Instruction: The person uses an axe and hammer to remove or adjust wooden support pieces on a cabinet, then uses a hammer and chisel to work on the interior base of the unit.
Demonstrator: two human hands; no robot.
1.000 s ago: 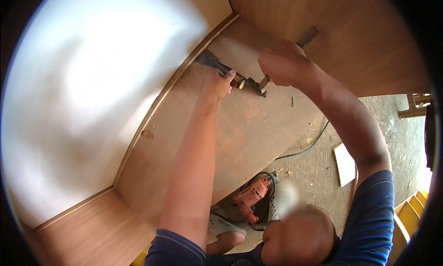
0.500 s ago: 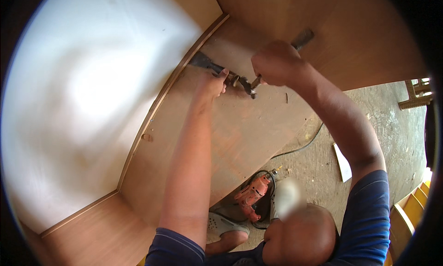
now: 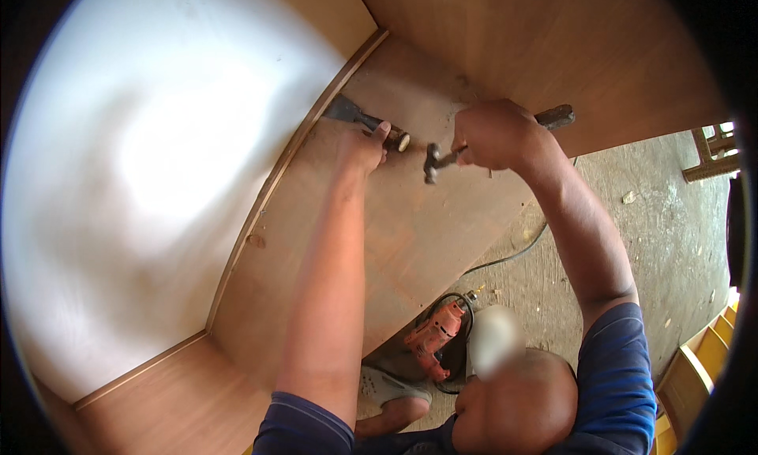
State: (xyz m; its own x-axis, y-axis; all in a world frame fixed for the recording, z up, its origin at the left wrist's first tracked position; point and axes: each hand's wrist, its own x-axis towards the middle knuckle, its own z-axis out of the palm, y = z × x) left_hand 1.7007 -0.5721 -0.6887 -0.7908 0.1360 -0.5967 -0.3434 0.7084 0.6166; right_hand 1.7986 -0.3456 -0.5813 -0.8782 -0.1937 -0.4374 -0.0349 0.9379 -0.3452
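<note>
My left hand (image 3: 366, 149) is closed around the handle of a wide-bladed scraper (image 3: 343, 108). Its dark, flat blade meets the thin wooden strip (image 3: 278, 171) where the white panel (image 3: 158, 218) joins the brown board (image 3: 316, 210). The handle's round butt end points right. My right hand (image 3: 497, 135) grips a hammer (image 3: 432, 164) partway along its shaft, and the dark handle end sticks out behind the fist. The hammer's head is apart from the scraper's butt, a short way to its right.
An orange power drill (image 3: 433, 340) with a black cable (image 3: 513, 258) rests on the rough concrete floor (image 3: 655, 226) beside my shoe (image 3: 387, 388). A brown panel (image 3: 545, 52) rises at the far side. Yellow slatted pieces (image 3: 714, 344) stand at the right edge.
The hammer's head has moved off the scraper's butt, with my right hand drawn back to the right. My left hand and the scraper stay nearly in place.
</note>
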